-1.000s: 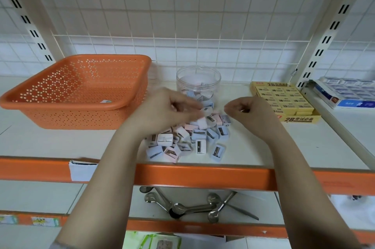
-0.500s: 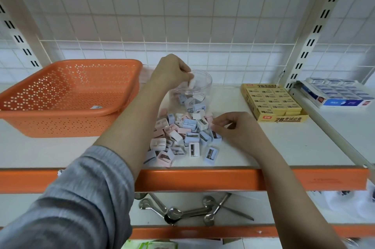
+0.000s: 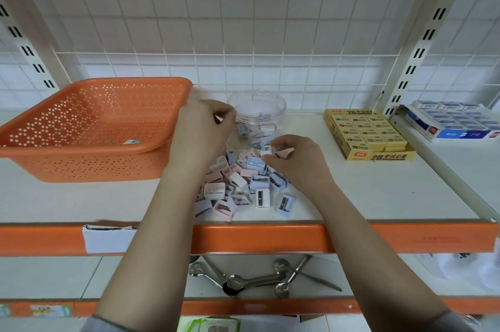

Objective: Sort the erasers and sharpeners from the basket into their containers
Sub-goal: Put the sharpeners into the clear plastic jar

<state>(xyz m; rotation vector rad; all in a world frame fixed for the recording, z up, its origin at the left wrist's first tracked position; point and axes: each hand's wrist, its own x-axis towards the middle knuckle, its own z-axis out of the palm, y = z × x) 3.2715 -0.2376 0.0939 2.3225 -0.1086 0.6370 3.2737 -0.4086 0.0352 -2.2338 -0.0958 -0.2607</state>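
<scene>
Right hand (image 3: 297,162) pinching a white sharpener (image 3: 266,150) over the pile of sharpeners (image 3: 238,185), long axis left-right, left hand (image 3: 201,128) fingers curled empty beside clear jar (image 3: 257,107), orange basket (image 3: 89,126) far left on shelf (image 3: 378,196)

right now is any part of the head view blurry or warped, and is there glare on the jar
Head view: the wide lens bends the shelf uprights outward, and the corners are soft. The left hand is slightly smeared along its upper edge; the right hand and the sharpeners look sharper. The clear jar shows only faint highlights on its rim, no strong glare. Lighting is even, with soft shadows.
</scene>
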